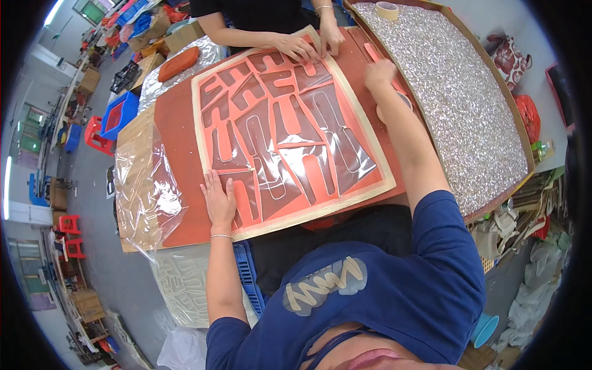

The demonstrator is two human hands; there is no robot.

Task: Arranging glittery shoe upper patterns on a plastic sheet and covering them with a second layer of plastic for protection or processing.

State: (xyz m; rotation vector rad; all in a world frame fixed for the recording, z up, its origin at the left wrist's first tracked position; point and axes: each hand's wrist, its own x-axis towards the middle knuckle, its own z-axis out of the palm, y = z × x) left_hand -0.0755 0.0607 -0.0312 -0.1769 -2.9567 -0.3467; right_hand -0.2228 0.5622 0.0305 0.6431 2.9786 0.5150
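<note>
A salmon-red sheet (364, 132) with a cream border lies on the brown-red board. On it are several glossy clear pieces (262, 142) with long rounded cut-outs. My left hand (219, 198) rests flat on the sheet's near left edge, fingers spread. My right hand (380, 75) is closed beyond the sheet's right side, close to the glittery tray. A pinkish-red strip (371, 52) shows past its knuckles; whether the fingers grip it is hidden. Across from me, another person's hands (311, 46) touch the sheet's far edge. A pale round thing (383, 116) lies partly under my right forearm.
A large shallow tray (468, 92) of silvery glitter material stands to the right, with a tape roll (386, 10) at its far end. Crumpled clear film (151, 191) hangs over the table's left end. Blue crates (120, 115) and red stools (98, 135) stand farther left.
</note>
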